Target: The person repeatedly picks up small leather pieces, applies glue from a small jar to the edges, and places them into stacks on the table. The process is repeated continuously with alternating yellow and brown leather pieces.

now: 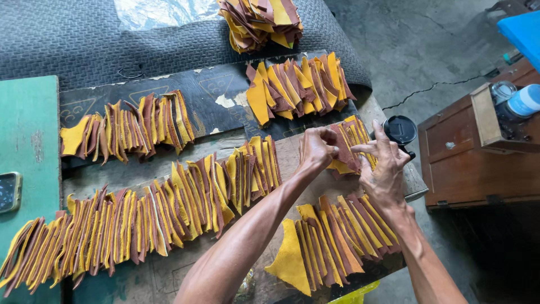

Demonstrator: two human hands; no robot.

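Both bare forearms enter from the lower edge of the frame and extend up toward the centre right. The left hand (316, 149) is palm-down, with fingers curled inward and fingertips pinched together. The right hand (383, 169) sits just beside it, back toward the camera, thumb and index finger extended toward the left hand, remaining fingers loosely spread. The fingertips of both hands nearly meet.

Grey concrete floor (427, 50) in daylight, brown wooden cabinet (467, 152) at right, dark ribbed mat (67, 39) over worn workbench (169, 270), green board (28, 124) at left, blue plastic edge (523, 31)
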